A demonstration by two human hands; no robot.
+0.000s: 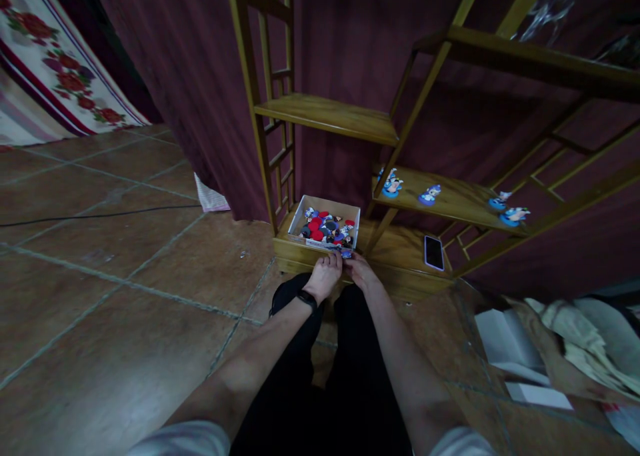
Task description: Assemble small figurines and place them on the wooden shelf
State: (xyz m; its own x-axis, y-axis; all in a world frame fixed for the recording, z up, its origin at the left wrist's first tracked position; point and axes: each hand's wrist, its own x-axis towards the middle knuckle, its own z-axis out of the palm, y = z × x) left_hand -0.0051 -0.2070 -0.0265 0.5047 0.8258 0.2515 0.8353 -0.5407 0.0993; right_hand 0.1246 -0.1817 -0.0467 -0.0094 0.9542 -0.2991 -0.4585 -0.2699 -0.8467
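Five figurines stand on the middle shelf, spread from 1 to 3 o'clock of the hands. Looks partway at best. Box at 11 o'clock, just beyond the fingers, holds a jumbled heap of pieces, red, grey and purple showing; most pieces in view lie there, so plenty seems left. Exact count not possible, too heaped and small.

One purple piece is in hand, at the box's near edge, between both hands. Right hand seems to pinch it with the fingertips. Left hand, fingers curled, meets it from 9 o'clock; cannot tell whether it grips or only steadies. Not on the shelf, so this one reads as unfinished. Phone lies at 3 o'clock, on the lower deck, apart from the hands.
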